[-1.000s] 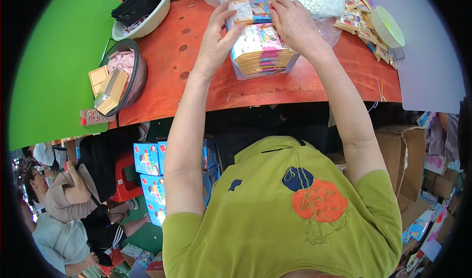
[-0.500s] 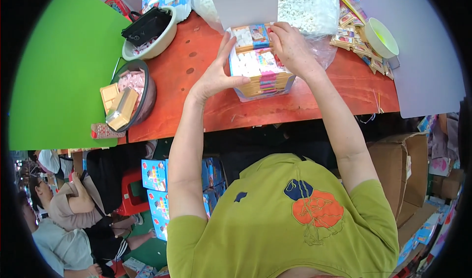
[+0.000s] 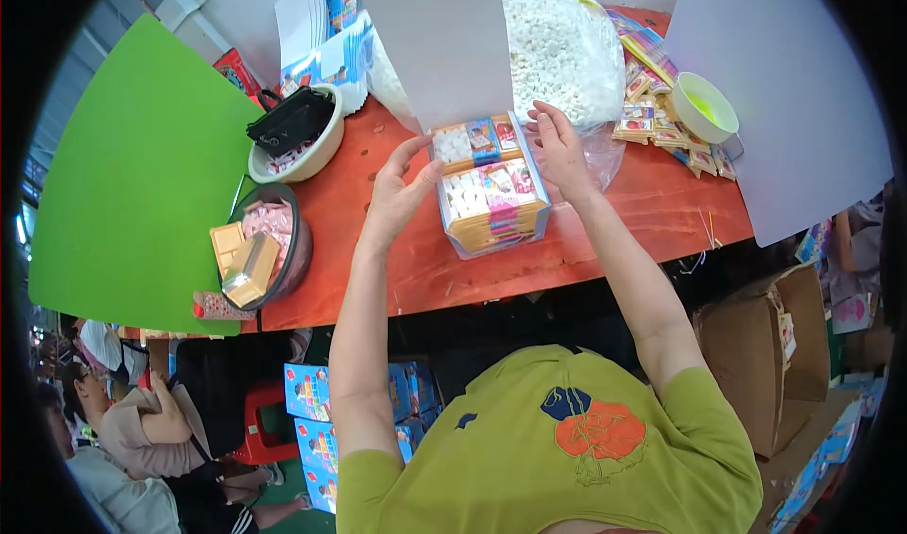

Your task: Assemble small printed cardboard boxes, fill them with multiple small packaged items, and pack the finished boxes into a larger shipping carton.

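Observation:
An open display box (image 3: 526, 236) stands on the red table in front of me, its tall pale lid (image 3: 444, 48) raised at the back. Two rows of small tan trays fill it, with white pieces and bright printed packets showing on top; the near stack (image 3: 487, 192) and the far row (image 3: 477, 145) lie one behind the other. My left hand (image 3: 402, 194) is at the box's left edge, fingers apart, and whether its fingertips touch the rim is unclear. To the right of the box, my right hand (image 3: 562, 156) hovers with loose, spread fingers, holding nothing.
A clear bag of white pieces (image 3: 562, 52) lies behind the box. Small packets (image 3: 652, 123) and a pale green bowl (image 3: 704, 109) are at right. Left are a cream basin (image 3: 326, 142) and a dark tub (image 3: 299, 251). Green (image 3: 132, 175) and grey (image 3: 784, 81) panels flank the table (image 3: 425, 288).
Both hands have come away from the trays, the right one releasing the far row and moving out to the right. The whole view has shifted, so the table sits lower.

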{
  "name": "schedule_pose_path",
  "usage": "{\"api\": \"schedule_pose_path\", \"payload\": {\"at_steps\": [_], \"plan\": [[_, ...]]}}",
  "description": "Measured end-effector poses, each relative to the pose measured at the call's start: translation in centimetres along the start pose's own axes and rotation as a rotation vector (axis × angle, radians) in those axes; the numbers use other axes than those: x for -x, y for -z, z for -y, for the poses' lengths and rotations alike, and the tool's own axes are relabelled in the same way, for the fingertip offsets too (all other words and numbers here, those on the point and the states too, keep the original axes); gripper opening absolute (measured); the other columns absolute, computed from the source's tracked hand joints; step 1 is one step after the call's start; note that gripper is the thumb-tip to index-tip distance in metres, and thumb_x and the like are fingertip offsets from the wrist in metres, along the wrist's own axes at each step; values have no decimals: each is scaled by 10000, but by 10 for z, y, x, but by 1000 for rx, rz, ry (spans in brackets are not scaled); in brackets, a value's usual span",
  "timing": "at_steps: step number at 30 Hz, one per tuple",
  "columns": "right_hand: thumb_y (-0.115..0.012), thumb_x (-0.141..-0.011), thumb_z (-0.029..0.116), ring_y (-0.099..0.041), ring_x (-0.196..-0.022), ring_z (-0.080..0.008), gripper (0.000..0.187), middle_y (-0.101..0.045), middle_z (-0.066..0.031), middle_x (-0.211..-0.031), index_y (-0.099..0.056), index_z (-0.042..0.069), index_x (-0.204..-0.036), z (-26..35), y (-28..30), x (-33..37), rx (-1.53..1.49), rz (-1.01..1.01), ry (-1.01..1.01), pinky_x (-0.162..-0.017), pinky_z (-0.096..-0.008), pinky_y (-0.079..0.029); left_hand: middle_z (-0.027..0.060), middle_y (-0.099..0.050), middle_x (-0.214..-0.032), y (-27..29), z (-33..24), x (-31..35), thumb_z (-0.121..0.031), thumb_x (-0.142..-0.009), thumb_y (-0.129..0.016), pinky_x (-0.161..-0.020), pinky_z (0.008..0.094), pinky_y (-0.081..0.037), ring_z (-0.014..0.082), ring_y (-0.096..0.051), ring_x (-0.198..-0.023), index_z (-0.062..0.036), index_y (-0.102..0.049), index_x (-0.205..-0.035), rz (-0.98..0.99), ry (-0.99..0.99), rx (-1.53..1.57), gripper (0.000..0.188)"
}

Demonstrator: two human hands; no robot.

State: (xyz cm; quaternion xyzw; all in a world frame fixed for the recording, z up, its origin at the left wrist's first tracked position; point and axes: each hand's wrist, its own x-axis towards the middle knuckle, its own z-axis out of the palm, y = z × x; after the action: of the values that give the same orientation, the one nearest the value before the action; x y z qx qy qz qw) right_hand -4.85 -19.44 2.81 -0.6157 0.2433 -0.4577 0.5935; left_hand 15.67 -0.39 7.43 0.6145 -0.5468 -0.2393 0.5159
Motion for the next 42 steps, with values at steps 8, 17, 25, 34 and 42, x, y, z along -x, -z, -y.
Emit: {"api": "schedule_pose_path", "payload": {"at_steps": [8,17,25,34,42], "plan": [[-621,-1024,186,-577,-1212,-161,522,-590,-85,-1363,-454,23,-1491,96,-24,-69,122,99,307,-1022,-326,-473,166,-659,-1282,14,-49,-91,-90,-918,-749,-989,339,-506,210,-612,-1209,47,-437,-1423,-541,-282,74,609],[-659,-971,114,-614,-1140,-126,331,-696,-29,-1185,-659,40,-1294,122,-40,-92,-231,354,134,-1027,-311,-467,97,-738,-1111,20,-69,-116,18,-888,-725,-915,315,-544,172,-694,-1020,-19,-639,-1269,-275,-265,580,393],[-523,-954,15,-651,-1110,-158,283,-693,-81,-1228,-748,14,-1126,111,-4,-59,-124,526,210,-1001,-298,-511,153,-712,-1190,11,-61,-72,104,-854,-653,-884,293,-570,203,-691,-1032,11,-773,-952,-149,-502,506,181],[-644,-1010,251,-548,-1307,-217,558,-542,-105,-1474,-469,114,-1521,83,16,32,107,503,296,-1090,-381,-471,147,-519,-1499,-25,-58,26,208,-809,-472,-1149,397,-416,306,-447,-1434,-98,-757,-1174,-167,-472,-314,555],[-641,-1008,154,-642,-1086,-220,490,-568,-105,-1342,-487,38,-1458,85,6,24,-29,466,134,-929,-339,-540,152,-466,-1544,-21,-45,33,-23,-830,-769,-1196,402,-366,271,-429,-1443,-34,-327,-1568,-148,-310,162,860]]}}
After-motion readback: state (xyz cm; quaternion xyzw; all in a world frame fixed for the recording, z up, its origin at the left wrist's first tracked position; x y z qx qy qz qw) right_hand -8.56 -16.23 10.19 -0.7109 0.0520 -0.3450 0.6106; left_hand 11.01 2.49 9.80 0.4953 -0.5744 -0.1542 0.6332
